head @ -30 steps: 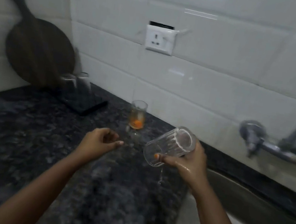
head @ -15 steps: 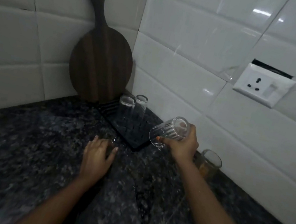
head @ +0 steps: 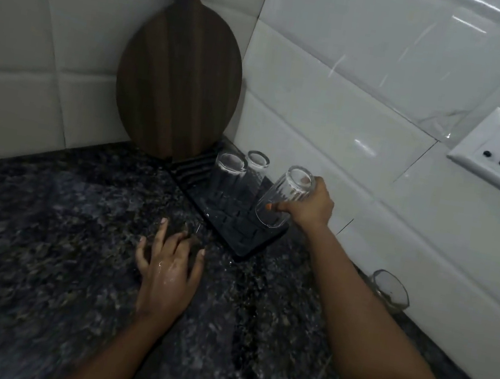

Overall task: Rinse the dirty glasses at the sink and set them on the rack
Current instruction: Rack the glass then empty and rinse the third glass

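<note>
Head view: right hand (head: 311, 207) gripping rinsed glass (head: 283, 199), tilted mouth-down over rack (head: 247, 238) right edge; level before lowering, clear of two racked glasses (head: 240, 171); left hand (head: 169, 266) flat, empty.

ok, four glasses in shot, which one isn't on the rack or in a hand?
The glass by the wall, low right, standing alone on the counter. Two glasses stand on the rack; the right hand holds the tilted glass over it.
</note>
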### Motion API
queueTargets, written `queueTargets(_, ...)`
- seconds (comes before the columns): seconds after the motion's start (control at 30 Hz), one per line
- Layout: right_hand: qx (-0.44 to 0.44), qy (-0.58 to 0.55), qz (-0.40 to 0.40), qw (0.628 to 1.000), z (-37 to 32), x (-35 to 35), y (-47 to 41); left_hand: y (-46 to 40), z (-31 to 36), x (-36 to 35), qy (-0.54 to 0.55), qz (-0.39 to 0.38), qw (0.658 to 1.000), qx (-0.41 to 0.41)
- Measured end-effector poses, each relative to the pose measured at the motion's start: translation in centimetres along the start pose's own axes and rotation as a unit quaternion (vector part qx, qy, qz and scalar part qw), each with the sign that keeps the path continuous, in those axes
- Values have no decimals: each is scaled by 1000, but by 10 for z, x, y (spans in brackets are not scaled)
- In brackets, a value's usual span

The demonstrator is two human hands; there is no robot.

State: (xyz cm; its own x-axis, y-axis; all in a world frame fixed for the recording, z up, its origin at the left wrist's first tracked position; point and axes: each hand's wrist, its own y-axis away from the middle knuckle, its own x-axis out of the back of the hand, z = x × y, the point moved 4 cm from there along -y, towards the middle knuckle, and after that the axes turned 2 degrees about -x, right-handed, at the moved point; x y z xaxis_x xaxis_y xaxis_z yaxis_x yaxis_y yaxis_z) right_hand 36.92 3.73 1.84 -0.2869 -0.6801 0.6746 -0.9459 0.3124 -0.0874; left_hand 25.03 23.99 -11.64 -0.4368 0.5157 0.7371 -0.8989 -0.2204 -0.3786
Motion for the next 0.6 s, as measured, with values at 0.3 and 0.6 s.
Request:
queueTargets(0.3, -9, 27, -16, 999, 4, -13, -5, -1, 2, -1, -4, -17, 1000, -14)
queueTargets(0.6, -19, 19, -20, 999, 12, 0, 18, 0, 8, 5, -6, -19, 998, -63)
